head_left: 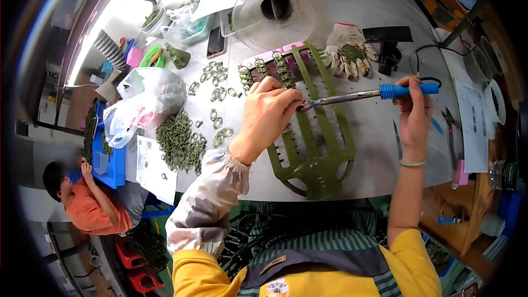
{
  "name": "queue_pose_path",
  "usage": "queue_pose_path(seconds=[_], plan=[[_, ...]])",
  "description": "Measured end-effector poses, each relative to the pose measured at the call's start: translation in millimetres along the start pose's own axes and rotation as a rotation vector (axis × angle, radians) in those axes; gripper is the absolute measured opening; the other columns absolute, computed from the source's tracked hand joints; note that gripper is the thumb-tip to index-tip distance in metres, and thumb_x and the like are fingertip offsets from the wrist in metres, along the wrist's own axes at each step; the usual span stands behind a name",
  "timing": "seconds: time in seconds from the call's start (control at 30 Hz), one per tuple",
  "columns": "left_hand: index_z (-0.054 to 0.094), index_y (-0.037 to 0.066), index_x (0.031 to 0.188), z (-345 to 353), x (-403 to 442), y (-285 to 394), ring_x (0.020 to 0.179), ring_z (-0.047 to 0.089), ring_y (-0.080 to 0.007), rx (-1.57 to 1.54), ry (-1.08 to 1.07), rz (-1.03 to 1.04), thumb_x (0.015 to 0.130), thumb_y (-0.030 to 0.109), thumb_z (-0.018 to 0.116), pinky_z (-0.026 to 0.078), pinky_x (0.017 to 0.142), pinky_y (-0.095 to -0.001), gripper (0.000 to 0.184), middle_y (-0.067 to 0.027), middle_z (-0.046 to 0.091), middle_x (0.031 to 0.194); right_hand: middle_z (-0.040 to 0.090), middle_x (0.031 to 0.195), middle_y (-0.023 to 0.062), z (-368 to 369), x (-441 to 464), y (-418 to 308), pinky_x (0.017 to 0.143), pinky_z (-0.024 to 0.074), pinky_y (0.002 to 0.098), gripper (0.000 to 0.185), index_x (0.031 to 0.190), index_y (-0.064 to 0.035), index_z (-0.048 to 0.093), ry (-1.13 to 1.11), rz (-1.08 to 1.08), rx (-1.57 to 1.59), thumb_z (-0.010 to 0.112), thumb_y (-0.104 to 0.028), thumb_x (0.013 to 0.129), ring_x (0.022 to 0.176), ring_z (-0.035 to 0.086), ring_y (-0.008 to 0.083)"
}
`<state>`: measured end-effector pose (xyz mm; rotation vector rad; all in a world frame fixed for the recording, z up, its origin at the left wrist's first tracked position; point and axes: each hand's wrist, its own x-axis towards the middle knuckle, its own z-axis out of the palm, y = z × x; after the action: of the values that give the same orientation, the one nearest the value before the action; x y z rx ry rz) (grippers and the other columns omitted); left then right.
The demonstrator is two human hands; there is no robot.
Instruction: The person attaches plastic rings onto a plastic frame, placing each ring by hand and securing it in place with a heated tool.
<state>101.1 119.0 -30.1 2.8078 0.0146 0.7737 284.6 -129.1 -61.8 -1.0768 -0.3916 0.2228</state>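
My right hand (415, 114) is closed around the blue handle of a soldering iron (352, 97). The iron's metal shaft points left across a flat green slotted rack (319, 165), and its tip reaches the fingers of my left hand (269, 107). Those left fingers are pinched together over the rack; what lies between them is too hidden to name. Rows of small green rings (283, 71) stand on the rack's bars at the far left end. A pink block (275, 52) shows under the rack's far end.
Left of the rack lie a pile of green rings (181, 140), a phone (216, 42) and a plastic bag (146, 102). A clear round hood (275, 11), a stained glove (349, 52) and a black stand (388, 49) are behind it. Pliers (452, 124) lie right. Another person (99, 203) sits far left.
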Motion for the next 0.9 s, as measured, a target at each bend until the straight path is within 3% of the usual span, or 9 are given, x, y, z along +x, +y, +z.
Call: queue_pose_path(seconds=[0.37, 0.47, 0.5, 0.57, 0.6, 0.67, 0.7, 0.83, 0.9], plan=[[0.073, 0.012, 0.090, 4.8, -1.9, -5.9, 0.085, 0.060, -0.0203, 0.018, -0.018, 0.004, 0.077, 0.015, 0.077, 0.048, 0.078, -0.0343, 0.014, 0.0005, 0.071, 0.082, 0.066, 0.094, 0.0035, -10.1, -2.1, -16.0, 0.063, 0.0470, 0.0246, 0.018, 0.095, -0.0048, 0.067, 0.012, -0.033, -0.068, 0.064, -0.022, 0.095, 0.074, 0.057, 0.0083], [0.071, 0.009, 0.091, -9.8, 1.7, -12.3, 0.086, 0.060, -0.0234, -0.213, 0.063, -0.042, 0.080, 0.012, 0.075, 0.048, 0.078, -0.0355, 0.013, -0.0034, 0.070, 0.083, 0.065, 0.094, 0.0027, -14.3, 0.2, -20.4, 0.062, 0.0453, 0.0229, 0.019, 0.094, -0.0053, 0.067, 0.008, -0.028, -0.056, 0.064, -0.024, 0.095, 0.074, 0.056, 0.0073], [0.070, 0.006, 0.092, -18.2, 0.2, -21.6, 0.082, 0.062, -0.0197, -0.288, 0.162, -0.115, 0.083, 0.010, 0.074, 0.050, 0.073, -0.0321, 0.011, -0.0046, 0.071, 0.084, 0.064, 0.094, 0.0024, -15.0, 0.3, -21.9, 0.062, 0.0447, 0.0223, 0.019, 0.093, -0.0056, 0.067, 0.012, -0.023, -0.050, 0.064, -0.025, 0.095, 0.074, 0.055, 0.0069], [0.071, 0.002, 0.098, -28.3, -19.9, -61.4, 0.073, 0.066, -0.0110, -0.475, 0.304, -0.625, 0.088, 0.011, 0.071, 0.051, 0.066, -0.0237, 0.013, -0.0056, 0.073, 0.083, 0.063, 0.094, 0.0018, -12.1, -1.3, -26.4, 0.061, 0.0435, 0.0212, 0.019, 0.093, -0.0062, 0.067, -0.008, -0.035, -0.051, 0.064, -0.025, 0.095, 0.075, 0.055, 0.0065], [0.071, 0.003, 0.100, -36.7, -34.8, -93.9, 0.074, 0.070, -0.0152, -0.357, 0.238, -0.703, 0.088, 0.011, 0.071, 0.053, 0.067, -0.0261, 0.015, -0.0100, 0.073, 0.083, 0.063, 0.094, 0.0015, -11.1, -2.7, -27.4, 0.061, 0.0429, 0.0207, 0.019, 0.092, -0.0065, 0.067, -0.018, -0.041, -0.052, 0.063, -0.025, 0.095, 0.076, 0.054, 0.0062], [0.072, 0.005, 0.103, -43.8, -76.5, -149.2, 0.080, 0.071, -0.0288, 0.087, -0.123, -0.804, 0.082, 0.018, 0.075, 0.055, 0.075, -0.0347, 0.025, -0.0168, 0.073, 0.089, 0.062, 0.095, 0.0013, -9.3, -5.4, -27.2, 0.061, 0.0420, 0.0204, 0.019, 0.092, -0.0068, 0.067, -0.009, -0.041, -0.050, 0.063, -0.025, 0.095, 0.077, 0.054, 0.0060], [0.072, 0.007, 0.106, -39.2, -99.9, -170.2, 0.087, 0.070, -0.0305, 0.222, -0.239, -0.804, 0.079, 0.021, 0.077, 0.055, 0.079, -0.0357, 0.031, -0.0162, 0.073, 0.094, 0.062, 0.096, 0.0012, -8.4, -5.8, -27.0, 0.061, 0.0416, 0.0202, 0.019, 0.092, -0.0070, 0.067, -0.003, -0.043, -0.049, 0.063, -0.026, 0.096, 0.077, 0.054, 0.0059], [0.070, 0.008, 0.099, -32.1, -119.0, -172.8, 0.077, 0.068, -0.0245, -0.011, -0.238, -0.943, 0.075, 0.011, 0.079, 0.054, 0.075, -0.0359, 0.026, -0.0107, 0.070, 0.082, 0.062, 0.096, 0.0012, -6.3, -6.8, -28.0, 0.061, 0.0415, 0.0202, 0.020, 0.091, -0.0068, 0.067, -0.017, -0.052, -0.061, 0.063, -0.025, 0.096, 0.076, 0.054, 0.0058], [0.070, 0.008, 0.098, -37.8, -115.8, -158.3, 0.076, 0.068, -0.0233, 0.047, -0.201, -0.967, 0.075, 0.010, 0.078, 0.054, 0.074, -0.0354, 0.024, -0.0104, 0.070, 0.080, 0.062, 0.096, 0.0013, -6.8, -7.4, -30.6, 0.061, 0.0417, 0.0204, 0.020, 0.091, -0.0066, 0.067, -0.046, -0.052, -0.068, 0.063, -0.025, 0.096, 0.076, 0.054, 0.0059]])
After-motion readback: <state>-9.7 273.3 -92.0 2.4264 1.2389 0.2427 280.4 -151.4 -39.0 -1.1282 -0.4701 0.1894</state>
